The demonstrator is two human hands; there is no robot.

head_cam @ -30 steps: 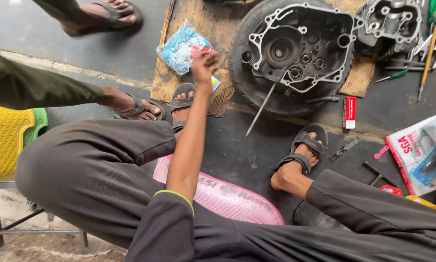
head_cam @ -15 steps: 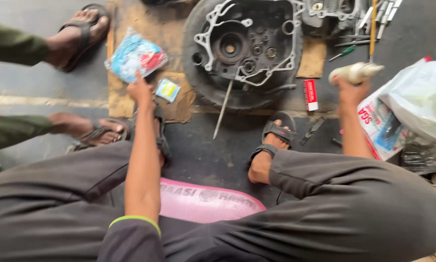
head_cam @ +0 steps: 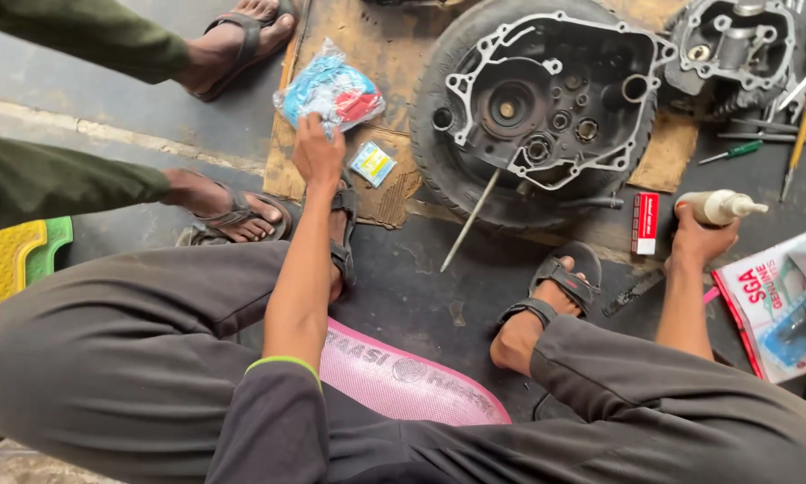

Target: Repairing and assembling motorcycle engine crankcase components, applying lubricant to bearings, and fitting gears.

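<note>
My left hand [head_cam: 317,151] reaches forward and rests its fingers on a clear plastic bag of blue and red parts [head_cam: 329,90] lying on a sheet of cardboard [head_cam: 387,54]. A small yellow and blue packet [head_cam: 372,163] lies just right of that hand. My right hand [head_cam: 701,235] grips a small cream squeeze bottle with a pointed nozzle [head_cam: 719,206], held sideways above the floor. An open metal engine case [head_cam: 551,90] sits inside a tyre [head_cam: 428,134] ahead of me, between the two hands.
A second engine case [head_cam: 736,45] and several screwdrivers [head_cam: 802,99] lie at the far right. A small red box [head_cam: 644,223] and a thin metal rod [head_cam: 471,221] lie near my right sandal. Another person's sandalled feet [head_cam: 228,215] stand at the left. A pink sack [head_cam: 403,381] lies under my legs.
My left hand has come down onto the plastic bag. My right hand has come into view holding the bottle and now holds it lower, nearer the red box.
</note>
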